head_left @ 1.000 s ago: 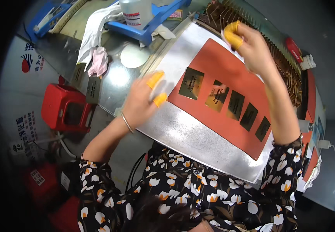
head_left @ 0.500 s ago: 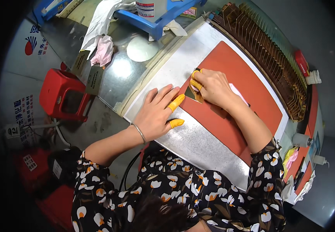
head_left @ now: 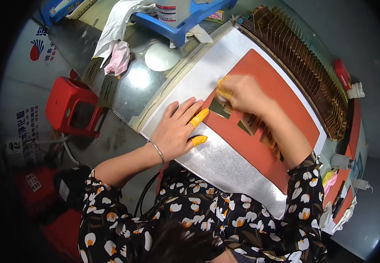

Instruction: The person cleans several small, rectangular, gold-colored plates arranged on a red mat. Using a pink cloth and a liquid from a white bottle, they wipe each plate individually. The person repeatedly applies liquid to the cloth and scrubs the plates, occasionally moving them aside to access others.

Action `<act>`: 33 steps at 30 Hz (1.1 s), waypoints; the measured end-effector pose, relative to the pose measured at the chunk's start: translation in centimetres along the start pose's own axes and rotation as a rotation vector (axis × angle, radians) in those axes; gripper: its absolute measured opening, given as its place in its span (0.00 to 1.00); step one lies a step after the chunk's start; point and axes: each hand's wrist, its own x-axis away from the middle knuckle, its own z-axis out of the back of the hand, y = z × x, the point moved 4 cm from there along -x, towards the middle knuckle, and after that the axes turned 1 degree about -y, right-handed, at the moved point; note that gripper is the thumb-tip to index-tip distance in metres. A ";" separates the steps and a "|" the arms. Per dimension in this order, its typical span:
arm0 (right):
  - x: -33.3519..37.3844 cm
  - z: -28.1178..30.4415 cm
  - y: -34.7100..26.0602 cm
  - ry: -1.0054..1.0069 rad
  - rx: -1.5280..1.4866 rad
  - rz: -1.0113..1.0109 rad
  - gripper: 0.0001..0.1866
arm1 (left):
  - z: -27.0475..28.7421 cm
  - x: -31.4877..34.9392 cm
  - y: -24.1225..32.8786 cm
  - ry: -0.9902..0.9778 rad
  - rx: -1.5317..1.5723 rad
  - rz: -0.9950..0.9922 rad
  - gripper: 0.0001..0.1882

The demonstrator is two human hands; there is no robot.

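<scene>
My left hand (head_left: 179, 127) lies flat with fingers outstretched, its fingertips at the left edge of a rust-red sheet (head_left: 260, 65). Yellow finger cots cover its thumb and index finger. My right hand (head_left: 247, 94), smeared by motion, is curled over the sheet with yellow cots on its fingers. A scrap of pale pinkish cloth (head_left: 221, 99) shows under those fingers, mostly hidden. Just below it lies a shiny mirror-like plate (head_left: 218, 109). More shiny gold-coloured pieces (head_left: 269, 141) run in a row down the sheet, partly covered by my right forearm.
A silvery board (head_left: 229, 151) lies beneath the sheet. Along the far right stands a rack of thin brass-coloured plates (head_left: 299, 61). A blue stand (head_left: 172, 33) holds a bottle at the back. Pink crumpled cloth (head_left: 117, 59) and a red stool (head_left: 69, 105) are leftward.
My right hand has shifted slightly up and turned, uncovering more of the mirror-like plate and the pieces below it. The pale cloth right of its wrist no longer shows. My left hand stays put.
</scene>
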 end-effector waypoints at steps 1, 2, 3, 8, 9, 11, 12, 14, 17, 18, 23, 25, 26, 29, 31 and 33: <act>-0.1 1.3 1.9 0.003 0.028 -0.107 0.03 | 0.0 -0.2 -0.1 0.007 -0.004 -0.005 0.32; 0.0 1.2 2.3 -0.043 0.067 -0.115 0.04 | 0.0 -0.3 -0.1 0.013 -0.007 -0.011 0.32; 0.9 0.4 1.1 -0.049 0.046 0.010 0.04 | 0.0 -0.2 0.0 0.007 -0.007 -0.011 0.32; 1.5 1.2 1.6 -0.065 0.076 -0.119 0.03 | -0.3 0.0 0.0 0.010 -0.007 -0.006 0.31; 1.8 1.0 1.6 -0.074 0.083 -0.092 0.02 | -0.3 0.1 0.1 0.022 -0.010 -0.011 0.31; 2.8 -0.6 -1.4 -0.188 0.010 0.069 0.02 | -0.1 0.0 0.0 -0.003 -0.004 0.004 0.31; 2.7 -0.3 -1.6 -0.174 -0.014 0.058 0.03 | 0.0 -0.1 0.0 -0.004 -0.009 0.007 0.31; 2.5 0.8 1.4 -0.130 0.049 -0.070 0.03 | -0.2 -0.1 0.0 0.008 -0.022 -0.007 0.32; 3.1 -0.2 -1.3 -0.172 0.049 0.086 0.03 | -0.3 0.3 0.1 -0.004 -0.003 0.003 0.32; 2.9 -0.4 -1.7 -0.177 0.022 0.073 0.03 | -0.2 0.2 0.0 -0.003 -0.017 0.011 0.32; 0.4 0.0 0.9 -0.006 0.058 -0.093 0.05 | -0.2 0.0 0.2 0.021 0.001 -0.023 0.29; 1.2 -2.6 -3.5 -0.060 -0.002 0.136 0.05 | -0.6 0.5 -0.5 0.059 0.057 -0.009 0.28; 2.6 -2.5 -5.5 -0.182 0.029 0.138 0.05 | -0.6 0.6 -0.8 0.079 0.088 -0.013 0.28; 6.2 1.8 -6.7 -0.161 -0.037 0.035 0.03 | -0.4 0.6 -0.8 0.078 0.108 -0.004 0.28; 7.9 5.7 -2.7 -0.258 0.397 -0.420 0.03 | -0.2 0.9 -0.4 0.064 0.082 0.029 0.28; 9.9 7.1 0.5 0.001 0.314 -0.641 0.06 | -0.1 0.6 -0.1 0.069 0.041 0.003 0.28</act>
